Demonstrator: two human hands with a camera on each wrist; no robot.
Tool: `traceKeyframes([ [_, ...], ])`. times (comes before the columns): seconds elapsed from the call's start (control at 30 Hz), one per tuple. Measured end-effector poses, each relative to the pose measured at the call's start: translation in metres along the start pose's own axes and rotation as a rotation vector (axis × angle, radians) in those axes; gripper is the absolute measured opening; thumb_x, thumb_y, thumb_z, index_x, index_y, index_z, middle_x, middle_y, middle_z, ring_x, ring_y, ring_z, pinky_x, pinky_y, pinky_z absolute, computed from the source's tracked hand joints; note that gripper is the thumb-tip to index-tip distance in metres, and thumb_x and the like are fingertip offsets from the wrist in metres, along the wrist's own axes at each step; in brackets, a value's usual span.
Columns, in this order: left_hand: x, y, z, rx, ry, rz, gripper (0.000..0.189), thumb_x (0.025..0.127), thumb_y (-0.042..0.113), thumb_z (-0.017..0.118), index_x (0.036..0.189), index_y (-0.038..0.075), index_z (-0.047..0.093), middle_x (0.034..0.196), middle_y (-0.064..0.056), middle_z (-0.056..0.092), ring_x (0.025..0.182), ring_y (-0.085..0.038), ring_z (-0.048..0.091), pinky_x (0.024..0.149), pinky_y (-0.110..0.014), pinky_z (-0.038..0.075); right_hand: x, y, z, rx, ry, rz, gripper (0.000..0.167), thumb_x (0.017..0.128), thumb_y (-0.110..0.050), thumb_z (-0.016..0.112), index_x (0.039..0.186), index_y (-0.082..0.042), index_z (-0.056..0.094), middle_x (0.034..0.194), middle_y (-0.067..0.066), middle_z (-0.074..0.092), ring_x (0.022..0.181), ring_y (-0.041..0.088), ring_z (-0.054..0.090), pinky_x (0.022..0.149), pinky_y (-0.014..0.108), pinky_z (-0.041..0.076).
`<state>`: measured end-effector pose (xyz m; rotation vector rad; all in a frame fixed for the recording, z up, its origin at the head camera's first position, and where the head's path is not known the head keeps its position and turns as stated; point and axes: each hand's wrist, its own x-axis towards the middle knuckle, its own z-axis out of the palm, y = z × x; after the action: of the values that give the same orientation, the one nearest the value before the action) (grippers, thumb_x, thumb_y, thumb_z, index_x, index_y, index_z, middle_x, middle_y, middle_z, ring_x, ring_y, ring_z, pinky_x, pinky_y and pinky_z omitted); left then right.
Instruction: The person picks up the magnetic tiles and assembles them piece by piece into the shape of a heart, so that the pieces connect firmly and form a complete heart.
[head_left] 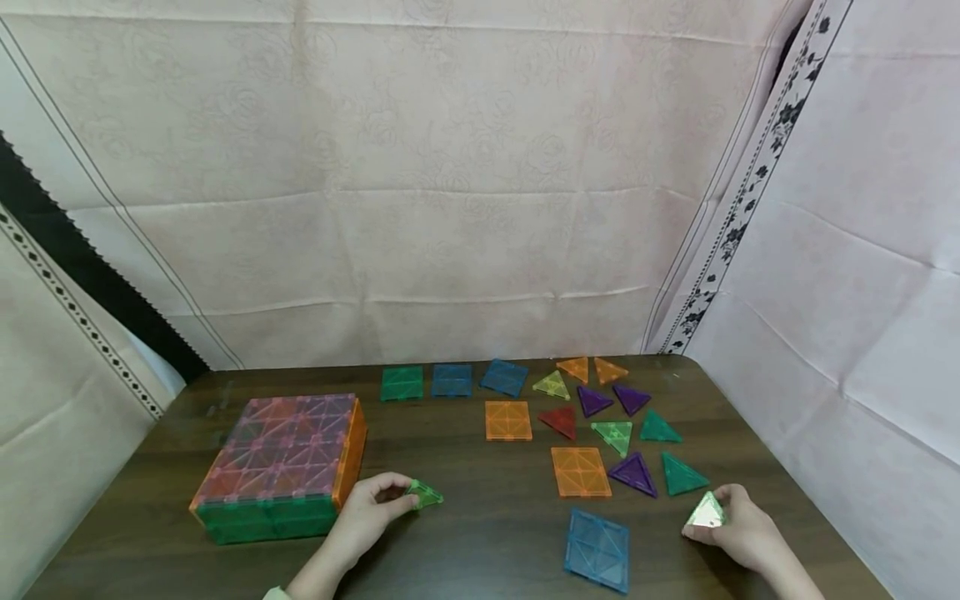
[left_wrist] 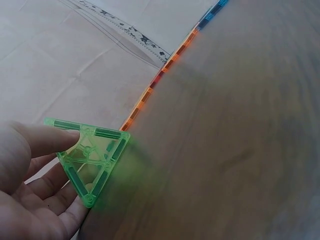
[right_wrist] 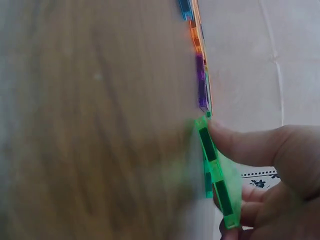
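Note:
Between thumb and fingers, my left hand (head_left: 372,510) pinches a clear green triangular magnetic tile (left_wrist: 95,150), just right of a large block built of tiles (head_left: 285,450). The block has a pinkish-purple top, a green front and an orange side. Over at the right, my right hand (head_left: 738,529) pinches another light green triangular tile (right_wrist: 216,172) by its edges, tilted and catching the light. Close to that hand lies a teal triangle (head_left: 683,474). A blue square tile (head_left: 597,550) lies between the two hands, nearer the right one.
Several loose tiles lie at the right and back of the dark wooden table (head_left: 465,533): orange squares (head_left: 508,421), purple triangles (head_left: 633,475), a red triangle (head_left: 560,422). A green square (head_left: 402,383) and blue squares (head_left: 452,381) line the back edge. Pale cloth (head_left: 480,183) hangs behind.

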<state>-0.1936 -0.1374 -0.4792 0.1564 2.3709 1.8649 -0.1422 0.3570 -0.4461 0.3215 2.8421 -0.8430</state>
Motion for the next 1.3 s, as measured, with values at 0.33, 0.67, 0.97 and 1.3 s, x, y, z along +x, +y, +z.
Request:
traceKeyframes([
  [0.33, -0.001, 0.000, -0.001, 0.006, 0.003, 0.011, 0.022, 0.085, 0.010, 0.072, 0.102, -0.003, 0.069, 0.096, -0.007, 0.066, 0.086, -0.014, 0.057, 0.071, -0.023, 0.049, -0.006, -0.020, 0.002, 0.094, 0.113, -0.152, 0.042, 0.086, -0.005, 0.067, 0.124, 0.001, 0.049, 0.097, 0.014, 0.061, 0.067, 0.020, 0.063, 0.062, 0.038, 0.051],
  [0.67, -0.002, 0.000, -0.001, -0.008, -0.024, 0.036, 0.022, 0.086, 0.010, 0.071, 0.103, -0.004, 0.068, 0.096, -0.011, 0.068, 0.083, -0.013, 0.060, 0.069, -0.023, 0.050, -0.013, -0.092, 0.008, 0.119, 0.189, -0.374, 0.034, 0.087, -0.011, 0.070, 0.119, -0.002, 0.061, 0.109, 0.014, 0.067, 0.096, 0.034, 0.065, 0.080, 0.050, 0.052],
  [0.97, -0.003, 0.000, -0.001, -0.009, -0.029, 0.043, 0.025, 0.085, 0.014, 0.073, 0.103, -0.003, 0.069, 0.101, -0.012, 0.070, 0.085, -0.013, 0.062, 0.071, -0.024, 0.051, 0.005, -0.168, 0.046, 0.208, 0.020, -0.679, 0.019, 0.089, -0.018, 0.069, 0.107, -0.012, 0.068, 0.101, -0.002, 0.070, 0.094, 0.017, 0.065, 0.079, 0.034, 0.053],
  [1.3, -0.001, -0.003, -0.003, 0.006, -0.023, 0.059, 0.024, 0.085, 0.013, 0.073, 0.104, -0.003, 0.069, 0.099, -0.011, 0.069, 0.086, -0.013, 0.062, 0.072, -0.024, 0.051, 0.021, -0.221, 0.096, 0.234, -0.136, -0.803, 0.010, 0.088, -0.010, 0.070, 0.098, -0.011, 0.070, 0.091, -0.002, 0.069, 0.075, 0.004, 0.059, 0.066, 0.023, 0.050],
])
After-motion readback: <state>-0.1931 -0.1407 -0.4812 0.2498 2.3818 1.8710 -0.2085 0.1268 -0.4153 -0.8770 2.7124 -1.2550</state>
